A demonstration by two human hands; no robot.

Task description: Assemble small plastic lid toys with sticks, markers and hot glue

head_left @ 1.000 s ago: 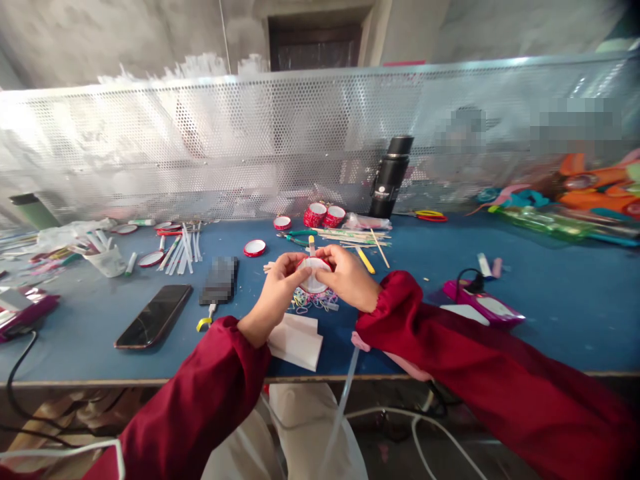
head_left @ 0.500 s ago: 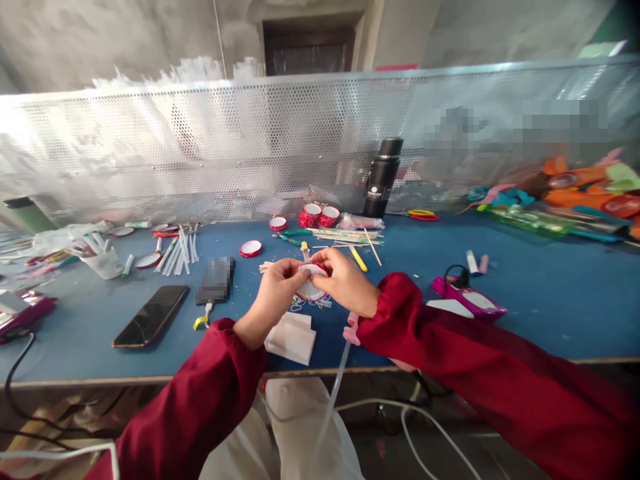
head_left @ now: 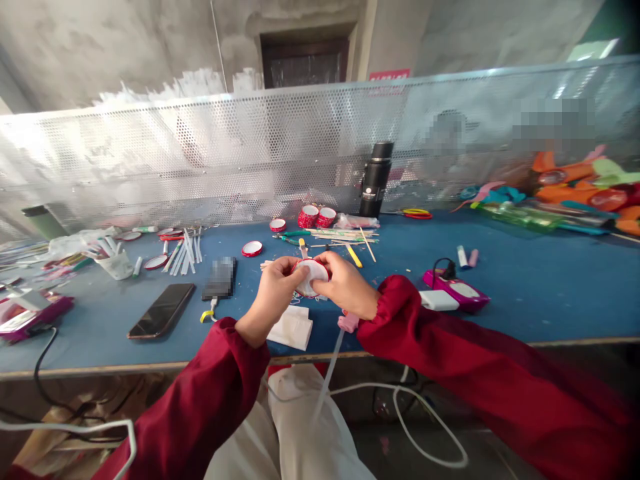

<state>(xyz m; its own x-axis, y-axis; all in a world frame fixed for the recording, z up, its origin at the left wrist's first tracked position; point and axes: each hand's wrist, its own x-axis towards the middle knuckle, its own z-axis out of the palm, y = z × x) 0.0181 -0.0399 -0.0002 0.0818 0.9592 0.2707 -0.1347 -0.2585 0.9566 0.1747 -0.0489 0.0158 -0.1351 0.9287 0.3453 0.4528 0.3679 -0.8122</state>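
A blue worktop [head_left: 530, 293] spans the middle of the frame. At left of centre lies a black phone [head_left: 161, 311], and near it a dark rectangular device [head_left: 219, 278]; farther left stands a white cup [head_left: 117, 267]. Folded white paper [head_left: 290, 330] lies at lower centre. Above centre are a red-rimmed disc [head_left: 251, 249], thin sticks [head_left: 345, 234] and a black bottle [head_left: 376, 180], upright. A purple device [head_left: 465, 295] sits right of centre.

Left of the left hand [head_left: 275, 287] lies a black phone [head_left: 161, 311], with a dark, pixelated device [head_left: 219, 277] between them. Beyond the right hand [head_left: 343, 280] stands a black flask [head_left: 375, 183] before a mesh screen [head_left: 225, 157]; right of that hand rests a magenta box [head_left: 473, 301], with orange items [head_left: 565, 173] farther out.
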